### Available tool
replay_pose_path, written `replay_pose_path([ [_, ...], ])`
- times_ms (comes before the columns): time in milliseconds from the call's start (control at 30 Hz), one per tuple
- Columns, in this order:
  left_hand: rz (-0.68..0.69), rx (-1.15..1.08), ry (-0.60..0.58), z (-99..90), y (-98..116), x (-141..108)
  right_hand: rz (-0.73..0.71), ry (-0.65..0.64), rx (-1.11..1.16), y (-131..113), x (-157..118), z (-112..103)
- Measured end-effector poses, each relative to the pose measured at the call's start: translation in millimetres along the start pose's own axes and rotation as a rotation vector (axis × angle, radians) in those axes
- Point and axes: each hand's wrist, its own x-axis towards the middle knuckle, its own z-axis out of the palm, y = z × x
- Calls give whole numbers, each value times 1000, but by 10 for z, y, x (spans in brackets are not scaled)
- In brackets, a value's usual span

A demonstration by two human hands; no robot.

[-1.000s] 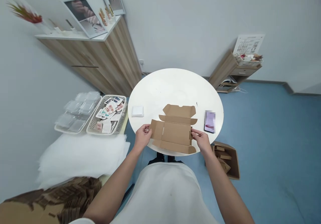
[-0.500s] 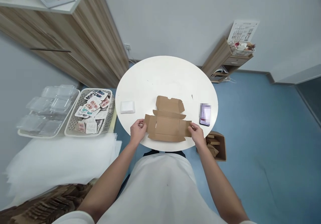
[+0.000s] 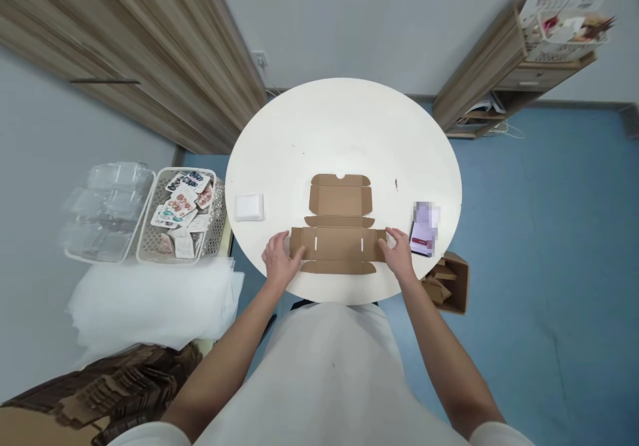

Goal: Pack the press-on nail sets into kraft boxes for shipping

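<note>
Cardbd (image 3: 339,243) now flatter on tbl (image 3: 344,126), LH (image 3: 280,261) & RH (image 3: 399,257) grips looser.

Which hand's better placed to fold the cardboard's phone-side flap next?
Probably right: the right hand is at that flap, while the left hand is at the opposite end of the cardboard.

The far side is closed by a pale grey wall (image 3: 359,26), in which a socket (image 3: 258,58) is set. A wood-grained cabinet (image 3: 164,40) is placed at far left, a small wooden shelf (image 3: 479,60) at far right. The blue floor (image 3: 519,246) is edged with grey skirting (image 3: 574,104). A rounded white desk (image 3: 344,126) is evenly lit between them.
</note>
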Motion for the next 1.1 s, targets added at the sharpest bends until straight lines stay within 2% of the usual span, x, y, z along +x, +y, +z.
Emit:
replay_pose_path([
  [67, 203, 175, -60, 8, 92, -98, -46, -6, -48, -81, 125, -3],
  [167, 462, 298, -322, 80, 200, -217, -107, -94, -12, -243, 374, 71],
  [267, 513, 378, -439, 200, 248, -252, -67, -143, 85, -366, 629, 232],
  [333, 506, 415, -452, 270, 253, -246, -26, -228, 149, -394, 744, 343],
  [433, 510, 431, -458, 326, 234, -244, 20, -240, 105, -366, 789, 443],
  [633, 529, 417, -413, 274, 181, -288, -42, -247, -34, -308, 587, 422],
  [800, 553, 537, -334, 176, 221, -239, -93, -197, -128, -330, 287, 400],
  [1100, 652, 599, -382, 180, 212, -88, -153, -151, -225, -265, -176, 387],
])
